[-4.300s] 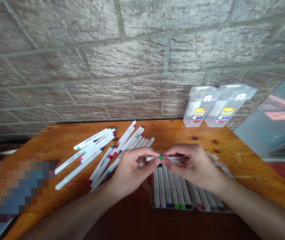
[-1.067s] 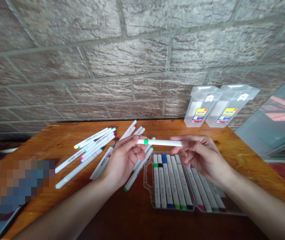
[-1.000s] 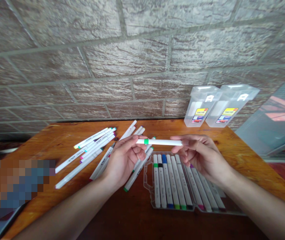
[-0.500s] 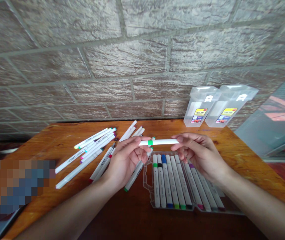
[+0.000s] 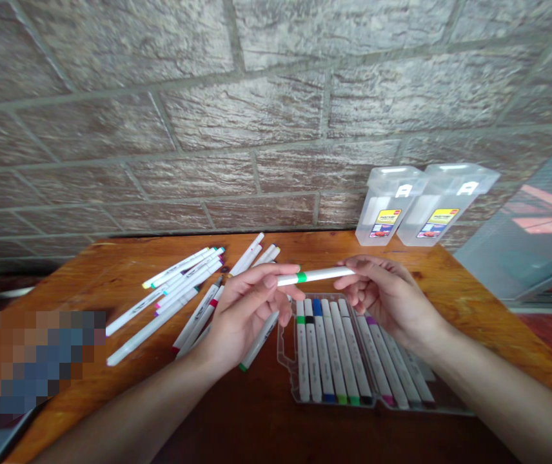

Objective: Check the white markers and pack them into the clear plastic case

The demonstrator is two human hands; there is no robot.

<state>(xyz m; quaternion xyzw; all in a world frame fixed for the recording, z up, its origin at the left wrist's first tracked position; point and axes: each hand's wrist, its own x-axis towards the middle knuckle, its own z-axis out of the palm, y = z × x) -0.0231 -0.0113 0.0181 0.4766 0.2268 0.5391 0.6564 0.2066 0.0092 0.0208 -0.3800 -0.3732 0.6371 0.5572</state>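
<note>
A white marker (image 5: 324, 275) with a green band is held nearly level between my two hands. My left hand (image 5: 251, 303) pinches its left end, beside the band. At the other end, the fingertips of my right hand (image 5: 382, 287) are closed on the white barrel. Just below the hands lies an open clear plastic case (image 5: 285, 357), with several white markers (image 5: 329, 354) side by side in it. My right hand covers part of the case's right side. Another marker (image 5: 259, 345) with a green end lies partly hidden behind my left hand.
Loose markers (image 5: 179, 283) are spread over the left of the wooden table (image 5: 324, 248). Two clear lidded containers (image 5: 385, 206) with yellow and blue labels stand at the back right, before the brick wall (image 5: 280, 116). A blurred-out patch covers the lower left.
Both hands have shifted slightly right with the marker. Its right end now tilts up a little more, and my left fingers reach further along it.
</note>
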